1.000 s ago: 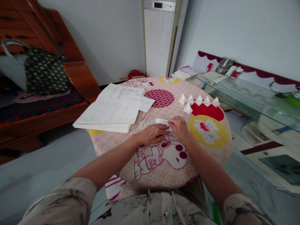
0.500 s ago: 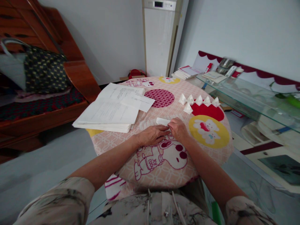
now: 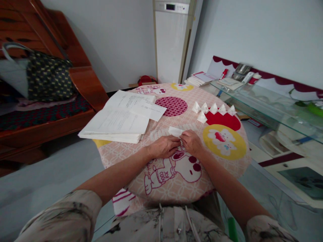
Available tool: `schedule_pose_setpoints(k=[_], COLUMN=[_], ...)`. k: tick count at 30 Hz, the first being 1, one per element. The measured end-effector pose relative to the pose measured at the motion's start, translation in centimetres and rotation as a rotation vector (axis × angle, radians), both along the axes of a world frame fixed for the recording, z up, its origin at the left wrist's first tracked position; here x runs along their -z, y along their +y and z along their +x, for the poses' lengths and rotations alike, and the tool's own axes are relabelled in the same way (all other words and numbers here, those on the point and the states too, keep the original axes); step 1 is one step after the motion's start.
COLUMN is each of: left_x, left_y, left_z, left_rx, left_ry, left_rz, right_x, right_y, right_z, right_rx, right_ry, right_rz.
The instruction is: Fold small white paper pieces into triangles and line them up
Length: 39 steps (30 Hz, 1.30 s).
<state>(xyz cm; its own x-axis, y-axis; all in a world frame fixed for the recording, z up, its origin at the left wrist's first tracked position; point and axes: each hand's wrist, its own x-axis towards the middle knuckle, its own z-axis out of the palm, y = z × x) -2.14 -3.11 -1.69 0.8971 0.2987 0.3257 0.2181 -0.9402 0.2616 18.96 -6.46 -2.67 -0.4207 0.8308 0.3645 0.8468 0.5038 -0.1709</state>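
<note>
Far left of the grip, on a red-brown wooden seat (image 3: 88, 82): one dark patterned bag (image 3: 47, 80). Closer, on the left part of the cloth-covered worktop (image 3: 111, 154): one stack of printed sheets (image 3: 118, 117), with one loose slip (image 3: 158, 113) lying across its right side, left of and beyond the grip.

At centre: two hands, close together. Left grip (image 3: 165, 146): fingers bent against the near side of the paper; whether grasping or merely pressing, cannot tell. Just beyond the fingertips of both: one white paper strip (image 3: 174, 130), low on the worktop, with its near right end hidden. Right grip (image 3: 193, 143): pinched on that hidden end. Changed within the last second: fingertips drawn slightly nearer the body, left fingers more curled, more of the strip exposed; judged a shift from flat pressing toward finer fingertip work, with any crease too small to tell.

Right of and beyond the grip: six peaked white paper pieces (image 3: 213, 109), five in a row and one nearer. Farther right: one glass shelf (image 3: 262, 104), with one red-and-white cup (image 3: 254, 78) toward the back.
</note>
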Motion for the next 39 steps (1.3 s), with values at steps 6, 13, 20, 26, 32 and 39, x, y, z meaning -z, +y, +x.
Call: schedule_pose_setpoints(k=[6,13,20,26,32,39], left_x=[-0.3,-0.4,0.3,1.1,0.6,-0.2], left_y=[-0.1,-0.3,-0.4,-0.4,-0.6,-0.7], left_z=[-0.1,-0.4,0.0,0.5,0.5,0.5], left_rx=[-0.018,-0.055,-0.106,-0.189,-0.24,-0.261], left_ry=[-0.049,-0.106,-0.213,-0.006,0.047,0.175], left_rz=[-0.031,0.013,0.073,0.086,0.091,0.103], right_x=[-0.4,-0.6,-0.3,-0.7,-1.1,-1.6], right_y=[-0.5,-0.7,-0.6,-0.7,-0.9,-0.1], right_z=[-0.2,-0.3,-0.1,0.1,0.1,1.8], right_rx=[-0.047,-0.073,-0.08,-0.137,-0.16,0.293], right_ry=[-0.001,0.02,-0.028,0.028,0.147,0.821], right_rz=[-0.011,-0.017,-0.009,-0.025,-0.04,-0.207])
